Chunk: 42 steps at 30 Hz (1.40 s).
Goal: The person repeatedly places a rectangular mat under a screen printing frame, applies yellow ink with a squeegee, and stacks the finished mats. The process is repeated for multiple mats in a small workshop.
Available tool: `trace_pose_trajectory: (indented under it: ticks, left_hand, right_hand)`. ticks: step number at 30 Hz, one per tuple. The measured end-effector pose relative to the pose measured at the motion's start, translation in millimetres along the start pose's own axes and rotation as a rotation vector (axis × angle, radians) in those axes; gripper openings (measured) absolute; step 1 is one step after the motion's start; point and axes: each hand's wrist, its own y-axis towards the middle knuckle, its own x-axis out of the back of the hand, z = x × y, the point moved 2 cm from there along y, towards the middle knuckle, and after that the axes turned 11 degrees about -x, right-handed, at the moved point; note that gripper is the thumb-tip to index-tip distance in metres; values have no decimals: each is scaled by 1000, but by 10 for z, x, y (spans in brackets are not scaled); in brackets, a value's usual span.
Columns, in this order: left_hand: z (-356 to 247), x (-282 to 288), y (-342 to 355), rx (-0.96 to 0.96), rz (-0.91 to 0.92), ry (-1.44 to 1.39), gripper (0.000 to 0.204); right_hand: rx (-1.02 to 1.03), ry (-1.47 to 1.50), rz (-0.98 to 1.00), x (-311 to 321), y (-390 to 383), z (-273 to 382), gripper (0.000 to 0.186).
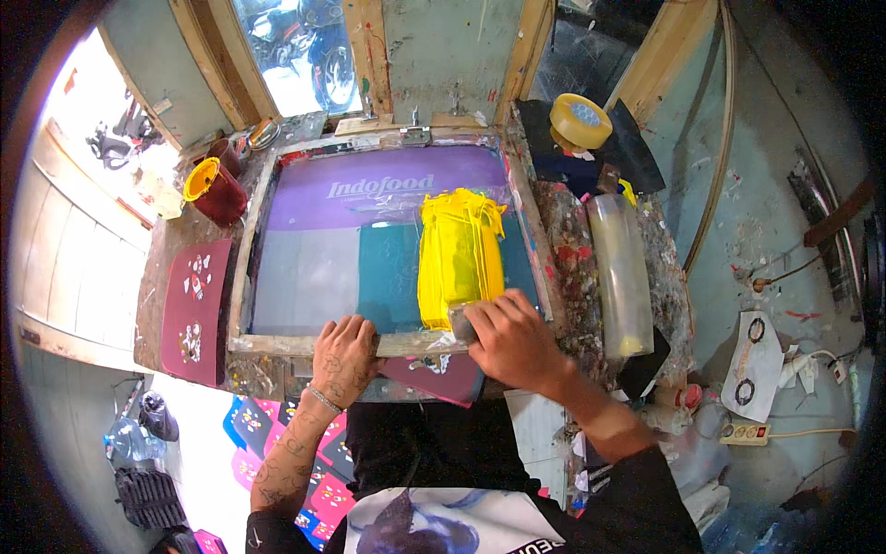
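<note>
A wooden-edged printing screen lies on the worktable, its mesh partly purple and partly teal. Thick yellow ink covers a block on the mesh's right side. My left hand is closed over the near rail of the frame, left of its middle. At the near end of the ink, my right hand grips a small grey squeegee; its blade edge is hidden from this angle. A maroon printed piece shows partly under the near rail, between my hands.
Left of the frame stand a red ink pot with a yellow rim and a maroon printed sheet. To the right are a tape roll and a clear plastic cylinder. A metal hinge clamp holds the far rail. Colourful printed pieces lie below.
</note>
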Motion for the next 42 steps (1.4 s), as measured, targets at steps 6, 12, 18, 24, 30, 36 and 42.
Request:
trace_pose_trajectory:
  ticks: [6,12,18,24,30,36,42]
  left_hand:
    - [47,-82,-17,-30,37,-20,44]
    - [49,-148,-57,-18,34,-48,41]
    - [39,-126,-33,-12,58,-81,42]
    - [52,-175,-51,-6,49,-70,42]
    - [71,-228,-77,4,49,-96,42]
    - [76,-207,-67,5,64,-115,41]
    - [96,-234,-77,9,62,-84,43]
  right_hand:
    - [-169,75,413,-43,845,-424,35]
    - [-67,73,286,-139,321,-302,26]
    - [-36,-108,-73,-420,537,-434,11]
    - [-67,-66,-155,-597,1313,-950,14]
    - [-303,226,323,13,933,-523,24]
    - [-31,144,147,-300,245,-156,16]
    - [-16,-53,-92,-641,749,-404,13]
